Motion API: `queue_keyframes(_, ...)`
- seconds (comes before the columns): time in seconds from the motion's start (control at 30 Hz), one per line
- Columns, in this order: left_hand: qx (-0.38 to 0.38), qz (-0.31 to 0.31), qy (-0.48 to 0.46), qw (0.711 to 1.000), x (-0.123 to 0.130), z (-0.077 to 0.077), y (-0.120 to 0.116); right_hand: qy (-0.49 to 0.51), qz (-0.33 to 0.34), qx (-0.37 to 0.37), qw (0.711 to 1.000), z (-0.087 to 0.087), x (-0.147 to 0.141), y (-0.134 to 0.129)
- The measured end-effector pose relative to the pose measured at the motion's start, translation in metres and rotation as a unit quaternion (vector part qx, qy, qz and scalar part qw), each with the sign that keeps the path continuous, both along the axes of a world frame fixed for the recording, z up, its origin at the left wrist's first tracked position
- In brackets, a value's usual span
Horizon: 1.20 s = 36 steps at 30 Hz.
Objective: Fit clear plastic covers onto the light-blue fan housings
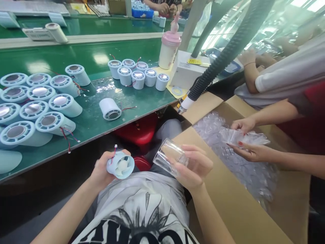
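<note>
My left hand [103, 169] is wrapped round a light-blue fan housing [121, 165]. The housing's open end faces up toward me, showing white blades, and a thin wire with a small white plug sticks up from its rim. In my right hand [194, 166] is a clear plastic cylinder [165, 156], tilted, its open end pointing left toward the housing. A gap separates the two parts, both held above my lap. On the green bench nearby, a single light-blue housing [110, 109] lies on its side with its wire trailing right.
Several blue housings [40, 91] crowd the bench at left, more [138, 75] stand farther back. A pink-lidded bottle [169, 47] and a black hose [218, 61] are beyond. At right, a co-worker's hands [246, 139] hold clear parts over a cardboard box [228, 189].
</note>
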<state>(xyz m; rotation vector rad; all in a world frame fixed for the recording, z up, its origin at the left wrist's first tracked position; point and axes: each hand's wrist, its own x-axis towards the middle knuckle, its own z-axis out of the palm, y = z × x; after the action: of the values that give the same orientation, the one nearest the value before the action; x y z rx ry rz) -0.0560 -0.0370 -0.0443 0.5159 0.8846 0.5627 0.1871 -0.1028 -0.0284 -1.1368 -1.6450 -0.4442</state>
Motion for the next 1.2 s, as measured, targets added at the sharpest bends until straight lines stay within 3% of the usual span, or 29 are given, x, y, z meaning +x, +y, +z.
queue_keyframes(0.2, -0.032, -0.021, 0.022, 0.999, 0.011, 0.003, -0.002, 0.038, 0.031, -0.026, 0.998, 0.007, -0.002, -0.012)
queue_keyframes(0.33, -0.037, -0.057, -0.018, 0.998, 0.019, 0.005, 0.004, 0.035, 0.007, -0.018, 0.999, 0.013, 0.001, -0.020)
queue_keyframes(0.4, -0.029, -0.100, -0.031, 0.994, 0.023, 0.002, 0.009, 0.001, -0.051, -0.020, 0.998, 0.014, 0.013, -0.037)
queue_keyframes(0.5, -0.010, -0.172, -0.024, 0.985, 0.035, -0.009, 0.021, -0.062, -0.243, -0.030, 0.967, 0.009, 0.050, -0.098)
queue_keyframes(0.57, -0.007, -0.235, -0.014, 0.972, 0.051, -0.018, 0.032, -0.084, -0.436, -0.026, 0.895, 0.000, 0.076, -0.167)
queue_keyframes(0.6, -0.015, -0.262, -0.012, 0.965, 0.063, -0.021, 0.036, -0.082, -0.558, -0.034, 0.825, -0.006, 0.085, -0.207)
queue_keyframes(0.63, -0.029, -0.280, -0.008, 0.960, 0.074, -0.023, 0.039, -0.056, -0.677, -0.036, 0.733, -0.013, 0.091, -0.247)
queue_keyframes(0.7, -0.059, -0.284, 0.000, 0.957, 0.097, -0.023, 0.037, 0.056, -0.821, -0.119, 0.556, -0.029, 0.093, -0.319)
queue_keyframes(0.77, -0.074, -0.276, 0.003, 0.958, 0.112, -0.017, 0.030, 0.113, -0.829, -0.167, 0.522, -0.043, 0.093, -0.367)
queue_keyframes(0.83, -0.063, -0.269, -0.009, 0.961, 0.121, -0.008, 0.021, 0.150, -0.812, -0.200, 0.527, -0.052, 0.101, -0.385)
queue_keyframes(0.9, -0.039, -0.253, -0.014, 0.967, 0.123, 0.001, 0.015, 0.174, -0.787, -0.222, 0.548, -0.051, 0.119, -0.377)
queue_keyframes(1.0, 0.002, -0.227, 0.027, 0.973, 0.121, 0.008, 0.012, 0.183, -0.724, -0.256, 0.613, -0.033, 0.155, -0.322)
queue_keyframes(1.13, 0.036, -0.248, 0.064, 0.966, 0.112, 0.009, 0.015, 0.157, -0.540, -0.383, 0.733, -0.013, 0.187, -0.194)
queue_keyframes(1.2, 0.030, -0.258, 0.064, 0.964, 0.106, 0.010, 0.017, 0.137, -0.457, -0.462, 0.748, -0.014, 0.195, -0.128)
